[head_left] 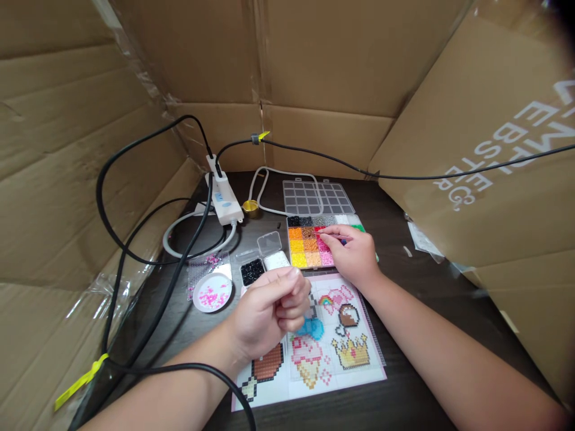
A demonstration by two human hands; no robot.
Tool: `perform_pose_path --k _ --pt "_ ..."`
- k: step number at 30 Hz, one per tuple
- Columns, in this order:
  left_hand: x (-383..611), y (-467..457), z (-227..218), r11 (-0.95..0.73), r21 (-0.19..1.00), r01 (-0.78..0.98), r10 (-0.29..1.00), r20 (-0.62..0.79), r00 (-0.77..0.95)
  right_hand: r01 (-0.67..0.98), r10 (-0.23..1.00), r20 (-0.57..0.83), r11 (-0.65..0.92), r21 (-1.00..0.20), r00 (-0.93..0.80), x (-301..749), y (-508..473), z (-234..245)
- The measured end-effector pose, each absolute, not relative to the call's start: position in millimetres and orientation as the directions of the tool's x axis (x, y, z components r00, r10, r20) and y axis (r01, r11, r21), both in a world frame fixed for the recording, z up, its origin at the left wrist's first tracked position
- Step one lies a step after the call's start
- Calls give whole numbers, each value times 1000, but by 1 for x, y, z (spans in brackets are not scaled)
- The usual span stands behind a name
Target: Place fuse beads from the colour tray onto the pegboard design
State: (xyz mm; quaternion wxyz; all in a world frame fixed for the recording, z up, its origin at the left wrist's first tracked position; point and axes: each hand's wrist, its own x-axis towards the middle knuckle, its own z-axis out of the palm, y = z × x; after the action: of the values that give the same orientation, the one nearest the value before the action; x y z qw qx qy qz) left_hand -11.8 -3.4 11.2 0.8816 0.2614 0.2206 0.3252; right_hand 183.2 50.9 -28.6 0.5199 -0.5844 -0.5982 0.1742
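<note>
My right hand (353, 254) grips a pair of thin pinkish tweezers (331, 234), their tips over the brown and red cells of a compartment box (288, 246) filled with small coloured beads. The clear lid of that box (309, 193) lies folded back behind it. Closed, with the thumb pressed to the curled fingers, my left hand (272, 308) hovers above a pattern sheet (375, 372); whatever is inside it is hidden. Pixel pictures on the sheet include a crown (351, 352) and an ice cream cone (306, 359). A clear pegboard appears to lie over part of them.
Left of the sheet are a small box of black beads (252, 272), one of white beads (276, 260), and a white dish (200, 304) with pink beads. A power strip (227, 200), black cables (117, 275) and a gold cup (250, 208) stand farther back. Cardboard walls (323, 60) surround the table.
</note>
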Motion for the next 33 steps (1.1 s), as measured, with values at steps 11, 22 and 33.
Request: perform_pose_path --k 11,22,33 --pt "-12 -4 11 645 622 -444 692 -229 684 466 903 369 235 -853 221 182 52 -28" --pt "-11 -4 10 642 624 -446 687 -209 696 431 896 362 230 -872 256 183 52 -29" --pt "-9 -3 13 628 644 -438 693 -205 692 263 845 407 329 -907 346 190 17 29"
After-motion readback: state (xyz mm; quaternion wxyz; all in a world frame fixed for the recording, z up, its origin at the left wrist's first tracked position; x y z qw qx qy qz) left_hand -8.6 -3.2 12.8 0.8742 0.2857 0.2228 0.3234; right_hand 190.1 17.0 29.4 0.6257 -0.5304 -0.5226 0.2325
